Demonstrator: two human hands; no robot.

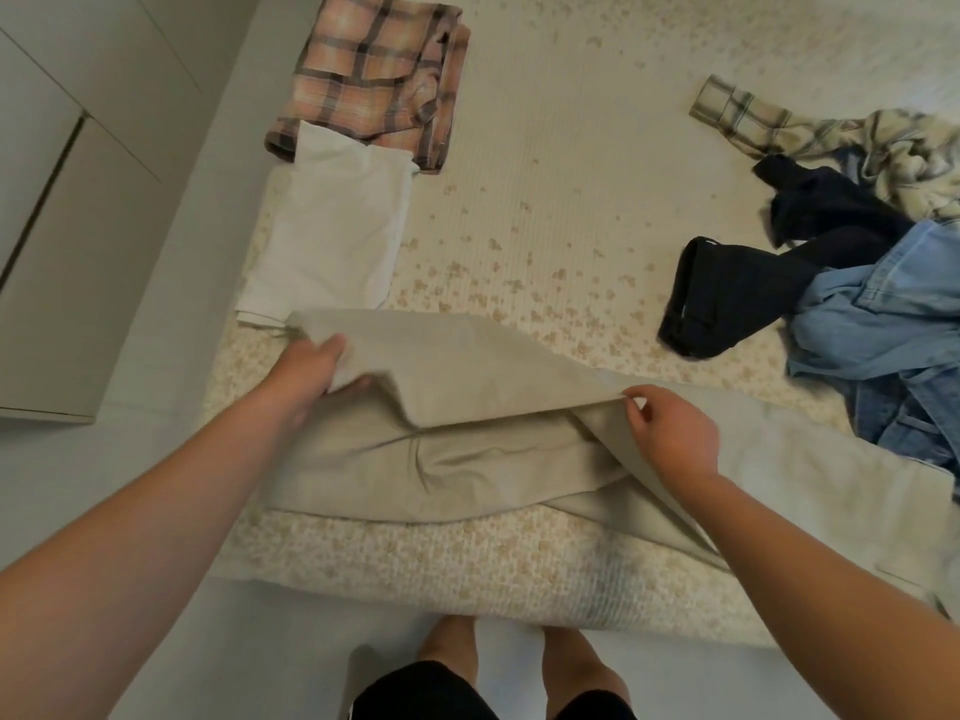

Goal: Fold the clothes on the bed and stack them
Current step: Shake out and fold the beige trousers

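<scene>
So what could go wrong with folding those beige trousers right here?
The beige trousers lie at the bed's near edge, so a leg might slide off. The right hand only pinches a fold, which may slip. The left hand works beside the white folded top and could rumple it.

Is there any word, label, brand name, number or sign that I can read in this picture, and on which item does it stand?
None: no readable text shows anywhere.
The black garment has a small pale patch near its hem, possibly a tag, but too small and blurred to read.
The beige trousers, white top, pink plaid shirt and denim show no lettering.
</scene>
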